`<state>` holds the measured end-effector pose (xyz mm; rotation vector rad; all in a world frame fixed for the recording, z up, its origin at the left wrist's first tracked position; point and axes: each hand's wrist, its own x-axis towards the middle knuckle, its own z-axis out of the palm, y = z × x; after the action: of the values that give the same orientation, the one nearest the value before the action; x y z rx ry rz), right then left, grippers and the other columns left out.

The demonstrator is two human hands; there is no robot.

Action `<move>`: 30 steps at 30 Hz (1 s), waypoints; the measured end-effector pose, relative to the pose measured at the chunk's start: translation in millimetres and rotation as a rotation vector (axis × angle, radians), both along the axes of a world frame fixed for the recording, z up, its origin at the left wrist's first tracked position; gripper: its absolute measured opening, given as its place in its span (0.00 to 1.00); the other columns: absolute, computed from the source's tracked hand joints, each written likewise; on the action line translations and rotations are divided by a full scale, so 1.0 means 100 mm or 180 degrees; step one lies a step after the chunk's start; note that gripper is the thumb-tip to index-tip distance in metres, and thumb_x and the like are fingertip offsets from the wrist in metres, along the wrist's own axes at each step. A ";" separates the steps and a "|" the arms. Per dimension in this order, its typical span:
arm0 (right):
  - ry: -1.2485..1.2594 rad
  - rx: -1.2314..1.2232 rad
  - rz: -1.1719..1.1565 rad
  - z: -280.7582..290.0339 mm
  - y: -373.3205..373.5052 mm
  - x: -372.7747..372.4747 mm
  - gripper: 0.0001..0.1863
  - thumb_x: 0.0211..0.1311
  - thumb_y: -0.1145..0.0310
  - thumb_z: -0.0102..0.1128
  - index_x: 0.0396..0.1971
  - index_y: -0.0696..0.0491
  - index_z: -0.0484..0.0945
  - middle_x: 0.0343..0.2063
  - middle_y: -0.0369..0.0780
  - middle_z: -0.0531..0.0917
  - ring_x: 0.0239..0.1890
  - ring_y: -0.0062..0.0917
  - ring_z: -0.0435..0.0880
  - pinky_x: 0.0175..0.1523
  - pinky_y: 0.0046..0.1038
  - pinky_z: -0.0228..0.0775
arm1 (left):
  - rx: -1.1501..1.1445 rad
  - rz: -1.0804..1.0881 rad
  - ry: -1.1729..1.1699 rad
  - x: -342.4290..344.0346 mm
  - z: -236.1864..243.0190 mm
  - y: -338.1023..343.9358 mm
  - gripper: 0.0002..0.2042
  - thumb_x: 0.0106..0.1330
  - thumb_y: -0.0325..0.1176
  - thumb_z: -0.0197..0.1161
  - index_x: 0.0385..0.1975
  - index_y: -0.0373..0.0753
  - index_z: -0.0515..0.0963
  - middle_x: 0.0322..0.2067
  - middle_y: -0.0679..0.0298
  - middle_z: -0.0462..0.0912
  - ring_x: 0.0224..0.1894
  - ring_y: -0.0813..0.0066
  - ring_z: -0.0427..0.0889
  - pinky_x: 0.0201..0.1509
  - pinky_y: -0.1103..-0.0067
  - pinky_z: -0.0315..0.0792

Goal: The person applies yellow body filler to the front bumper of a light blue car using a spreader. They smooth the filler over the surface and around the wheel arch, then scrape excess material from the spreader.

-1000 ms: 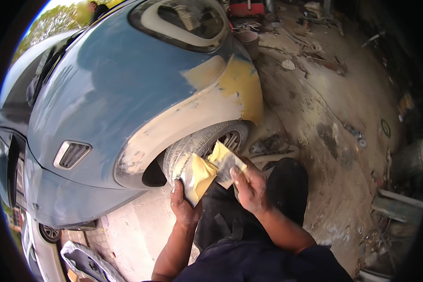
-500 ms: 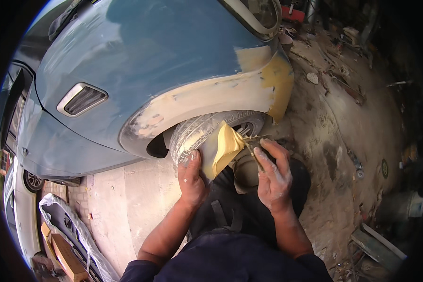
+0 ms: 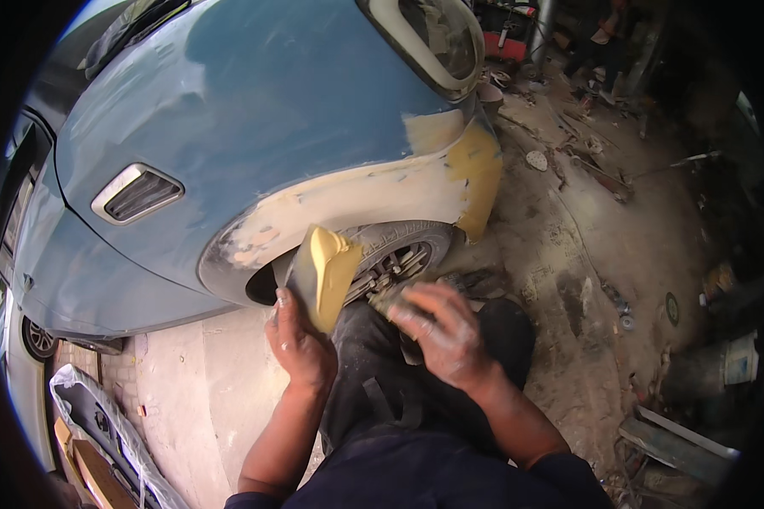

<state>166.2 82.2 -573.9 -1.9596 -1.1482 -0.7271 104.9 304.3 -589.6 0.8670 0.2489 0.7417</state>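
My left hand (image 3: 301, 352) grips the lower edge of a flat plate (image 3: 300, 276), thumb on its face. Yellow body filler (image 3: 331, 276) lies on the plate in a thick, smeared layer. My right hand (image 3: 450, 335), dusted pale and slightly blurred, is closed on a putty spreader (image 3: 386, 301) with filler at its end. The spreader is a little to the right of the plate, apart from it. Just beyond both hands is a blue car's wheel arch (image 3: 348, 199), coated in pale filler, with a yellow patch (image 3: 481, 174) at its far right end. Below it sits the wheel (image 3: 412, 259).
A plastic-wrapped car part (image 3: 110, 424) and cardboard (image 3: 89, 471) lie at the lower left. Another car (image 3: 30, 390) stands behind them. On the right, the dirty floor (image 3: 560, 254) carries scattered debris, a bucket (image 3: 734, 360) and metal pieces (image 3: 679, 445). A person (image 3: 603, 42) is at the far right.
The plate in my left hand has shifted left and turned more upright. My right hand has moved left and slightly down, and the spreader has come away from the plate's edge. The view has shifted.
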 end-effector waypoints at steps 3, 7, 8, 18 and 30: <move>-0.0470 -0.0215 -0.0711 0.18 -0.12 0.39 0.20 0.66 0.75 0.71 0.57 0.45 0.93 0.57 0.43 0.86 0.62 0.42 0.83 0.70 0.48 0.75 | -0.0176 0.0089 0.0033 -0.04 -0.07 0.02 0.14 0.87 0.40 0.58 0.44 0.35 0.80 0.44 0.65 0.84 0.49 0.78 0.82 0.58 0.76 0.74; -0.1076 -0.0255 -0.0969 0.34 -0.11 0.83 0.22 0.66 0.72 0.70 0.59 0.42 0.93 0.57 0.41 0.85 0.64 0.40 0.81 0.73 0.52 0.71 | -0.0231 0.0129 0.0302 -0.15 -0.26 -0.03 0.13 0.85 0.36 0.60 0.35 0.37 0.79 0.35 0.71 0.76 0.42 0.85 0.74 0.53 0.80 0.70; -0.1140 -0.0350 -0.1024 0.38 -0.12 0.92 0.22 0.66 0.72 0.70 0.59 0.42 0.93 0.57 0.41 0.85 0.64 0.40 0.81 0.73 0.52 0.70 | -0.0315 0.0076 0.0238 -0.18 -0.31 -0.04 0.13 0.85 0.36 0.60 0.35 0.37 0.79 0.37 0.70 0.78 0.44 0.84 0.75 0.55 0.80 0.71; -0.1318 -0.0208 -0.0782 0.29 0.17 1.23 0.27 0.65 0.62 0.76 0.65 0.35 0.89 0.65 0.39 0.81 0.70 0.37 0.78 0.80 0.54 0.63 | -0.0233 -0.0114 0.0237 -0.21 -0.66 0.26 0.26 0.90 0.46 0.51 0.68 0.26 0.74 0.65 0.52 0.82 0.65 0.63 0.83 0.73 0.68 0.73; -0.1325 -0.0284 -0.0968 0.17 0.28 1.27 0.29 0.69 0.66 0.62 0.70 0.36 0.85 0.67 0.41 0.78 0.71 0.40 0.74 0.78 0.55 0.63 | 0.0062 0.0002 0.0577 -0.17 -0.69 0.25 0.28 0.91 0.44 0.47 0.74 0.23 0.70 0.70 0.52 0.78 0.69 0.61 0.79 0.76 0.65 0.70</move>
<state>293.6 109.9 -556.8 -2.1455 -1.1417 -1.3124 88.2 329.4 -658.8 0.9539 0.4037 0.6675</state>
